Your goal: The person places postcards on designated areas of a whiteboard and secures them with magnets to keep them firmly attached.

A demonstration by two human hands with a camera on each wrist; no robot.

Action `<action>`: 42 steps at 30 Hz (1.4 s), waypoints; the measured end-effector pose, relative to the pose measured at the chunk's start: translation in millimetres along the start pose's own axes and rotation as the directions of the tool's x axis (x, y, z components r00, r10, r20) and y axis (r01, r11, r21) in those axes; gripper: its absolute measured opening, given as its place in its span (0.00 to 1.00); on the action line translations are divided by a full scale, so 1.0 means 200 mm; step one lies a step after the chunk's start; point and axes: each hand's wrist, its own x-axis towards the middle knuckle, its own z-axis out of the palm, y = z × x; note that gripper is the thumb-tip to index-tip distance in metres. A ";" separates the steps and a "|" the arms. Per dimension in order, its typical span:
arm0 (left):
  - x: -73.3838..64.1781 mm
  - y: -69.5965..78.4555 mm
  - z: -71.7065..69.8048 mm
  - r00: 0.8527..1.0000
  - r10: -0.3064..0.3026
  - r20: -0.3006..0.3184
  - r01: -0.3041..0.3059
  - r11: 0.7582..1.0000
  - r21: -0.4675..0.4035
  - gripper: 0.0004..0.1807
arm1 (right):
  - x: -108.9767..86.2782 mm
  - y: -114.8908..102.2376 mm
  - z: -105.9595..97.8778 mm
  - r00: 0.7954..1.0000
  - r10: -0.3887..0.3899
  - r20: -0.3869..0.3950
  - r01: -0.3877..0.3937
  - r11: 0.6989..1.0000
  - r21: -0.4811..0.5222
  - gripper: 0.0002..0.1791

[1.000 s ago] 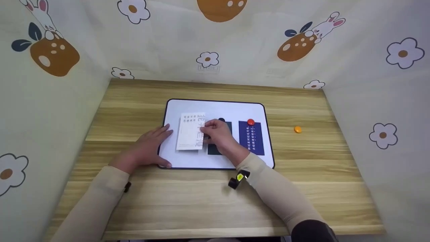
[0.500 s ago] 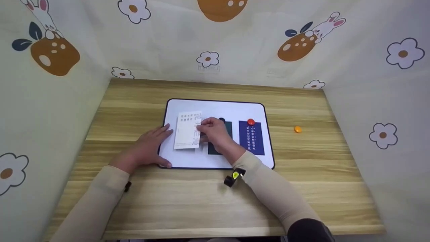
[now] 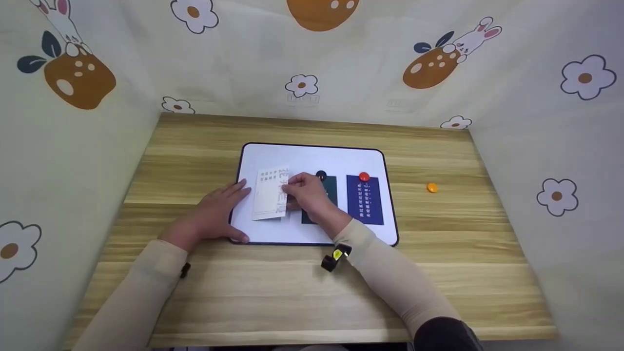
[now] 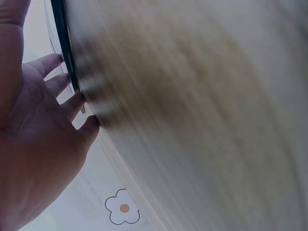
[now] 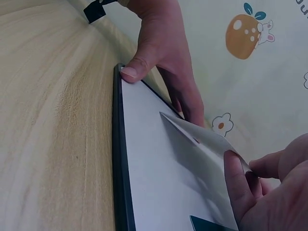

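Observation:
My right hand (image 3: 314, 195) pinches the right edge of a white printed card (image 3: 268, 194) between thumb and fingers. In the right wrist view the card (image 5: 202, 134) tilts, its far end low over the whiteboard (image 5: 144, 139) and the pinched edge raised. My left hand (image 3: 212, 212) lies spread at the whiteboard's left edge, thumb on the near corner. Partly behind my right hand is a dark green card (image 3: 331, 187) with a black round magnet (image 3: 321, 175) at its top. Beside it lies a dark blue card (image 3: 365, 202) under a red magnet (image 3: 364, 177).
An orange magnet (image 3: 432, 187) lies on the wooden table (image 3: 458, 243), right of the whiteboard. Pale patterned cloth walls (image 3: 341, 63) stand at the back and both sides of the table.
My right hand has shifted slightly left with the white card, which now sits lower and further left over the whiteboard. More of the black magnet shows. The left hand stays put.

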 end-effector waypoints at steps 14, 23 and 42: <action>0.00 0.00 0.00 1.000 -0.004 0.005 0.004 1.000 0.003 0.76 | -0.01 0.00 0.04 0.999 -0.036 -0.024 0.033 0.992 -0.125 0.06; -0.01 0.02 -0.02 1.000 0.006 0.003 -0.006 1.000 0.000 0.74 | -0.01 0.00 0.04 0.998 -0.054 0.024 0.058 0.960 -0.273 0.09; 0.00 0.00 -0.01 1.000 0.000 0.004 0.000 1.000 0.007 0.75 | -0.02 -0.02 0.06 1.000 -0.016 0.011 0.020 0.872 -0.488 0.15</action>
